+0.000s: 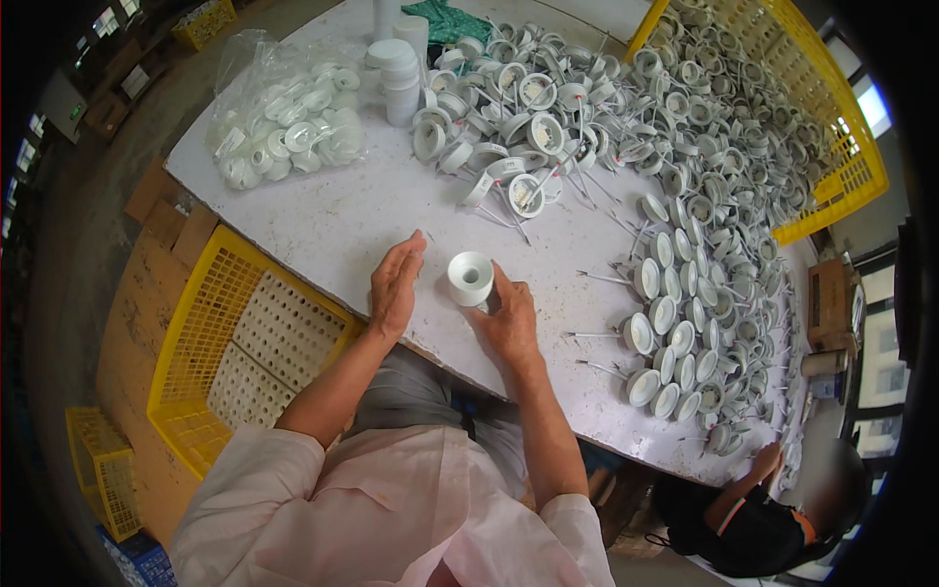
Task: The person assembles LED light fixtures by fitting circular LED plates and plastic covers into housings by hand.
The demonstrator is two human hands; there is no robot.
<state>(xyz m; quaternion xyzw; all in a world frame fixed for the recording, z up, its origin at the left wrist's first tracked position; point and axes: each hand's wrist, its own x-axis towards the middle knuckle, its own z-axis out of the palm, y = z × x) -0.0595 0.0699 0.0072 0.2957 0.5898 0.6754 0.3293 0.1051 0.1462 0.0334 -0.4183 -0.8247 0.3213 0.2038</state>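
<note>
The right hand (513, 323) pinches a white cup (470, 280) between thumb and fingers, the left hand (393, 291) has empty fingers close together, and right of the fingers some wired discs (681, 338) look neatly lined up, while a big heap (548, 132) ahead looks unsorted.

The underside of the white piece (470, 279) is hidden, the rearmost white stack (386, 18) is cut off above, and the co-worker's head (829, 494) (lower right) is blurred.

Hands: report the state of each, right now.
Left hand: open, holding nothing.
Right hand: closed, thumb and fingers holding the side of a white cup-shaped piece.
</note>
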